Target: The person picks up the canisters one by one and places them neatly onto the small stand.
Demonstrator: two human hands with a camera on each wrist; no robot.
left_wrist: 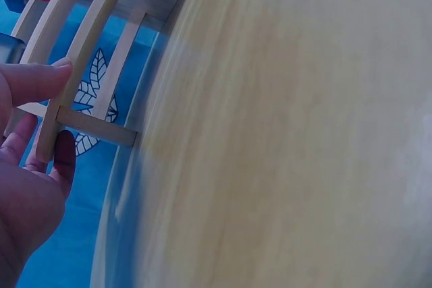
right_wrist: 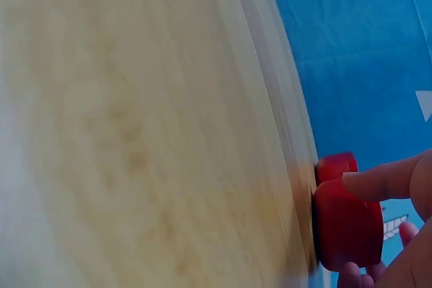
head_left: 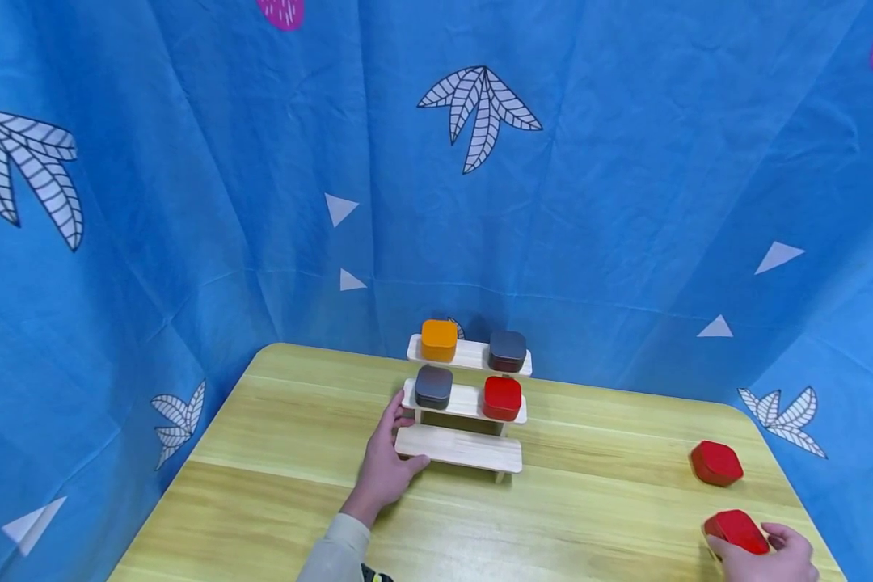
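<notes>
Seen from the head, a pale wooden three-tiered stand [head_left: 461, 447] is at 12 o'clock on the yellowish wood-grain tabletop [head_left: 276, 469]; the left hand [head_left: 387, 470], with a light grey sleeve [head_left: 338, 550] behind it, is at the stand's 8 o'clock and grips the 9 o'clock end of its lowest board, thumb on one face and fingers round the other; the top tier carries an orange rounded-square box [head_left: 439, 341] toward 9 o'clock and a dark grey rounded-square box [head_left: 508, 351] toward 3; the middle tier carries a second dark grey box [head_left: 433, 386] toward 9 and a glossy red rounded-square box [head_left: 502, 398] toward 3; at 4 o'clock from the stand, well apart, the right hand [head_left: 774, 556] pinches another red box [head_left: 735, 529] between thumb and fingers, and whether that box touches the tabletop I cannot tell; a third red box [head_left: 716, 463] sits just beyond it, between 11 and 12 o'clock; a blue patterned curtain [head_left: 626, 178] hangs behind
</notes>
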